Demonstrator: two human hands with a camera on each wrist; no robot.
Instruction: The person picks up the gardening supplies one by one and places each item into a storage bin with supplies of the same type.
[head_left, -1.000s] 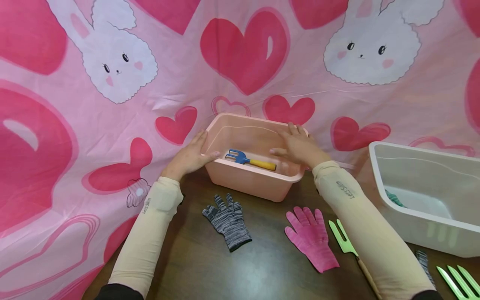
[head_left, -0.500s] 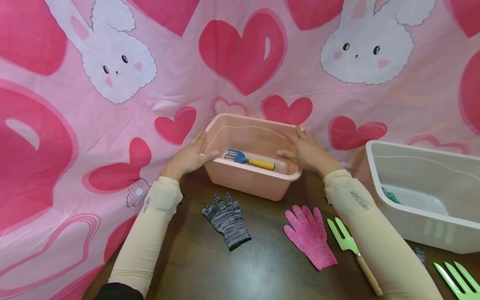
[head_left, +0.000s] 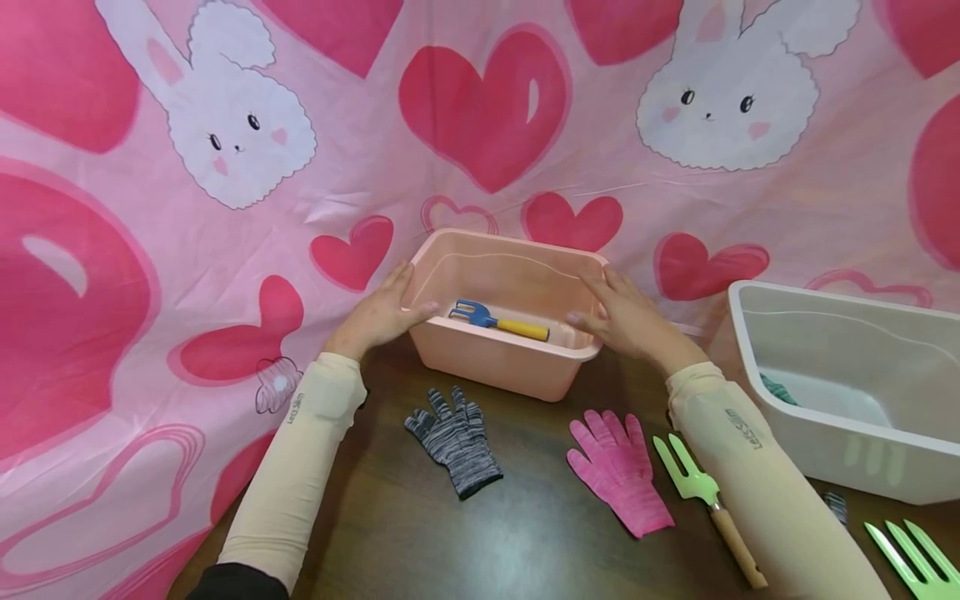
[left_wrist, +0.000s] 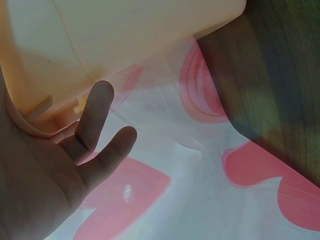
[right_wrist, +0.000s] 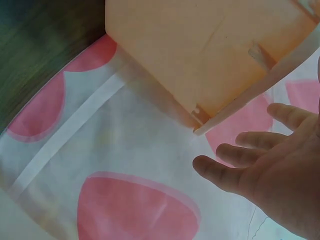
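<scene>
The pink tub [head_left: 510,333] sits at the far edge of the dark wooden counter [head_left: 525,533], its back wall against the draped heart-and-rabbit cloth [head_left: 150,250], so open room lies only toward the person; the left hand [head_left: 378,317] rests flat against the tub's left end, fingers straight along the rim and thumb over the near corner; the right hand [head_left: 630,321] lies with straight fingers at the right end, thumb just over the rim, and the right wrist view shows those fingers spread a little apart from the wall; neither hand grips anything; inside the tub lies a small rake [head_left: 498,320], its long axis running left to right, blue tines pointing left, yellow handle to the right; the tub is smooth, rounded-cornered plastic; in front of it lie a grey striped knit glove [head_left: 456,442] and a pink knit glove [head_left: 618,475], fingers pointing away; a pale green fork [head_left: 701,492] with a wooden handle lies just beside the pink one; a white tub [head_left: 847,392] stands well to the right.
</scene>
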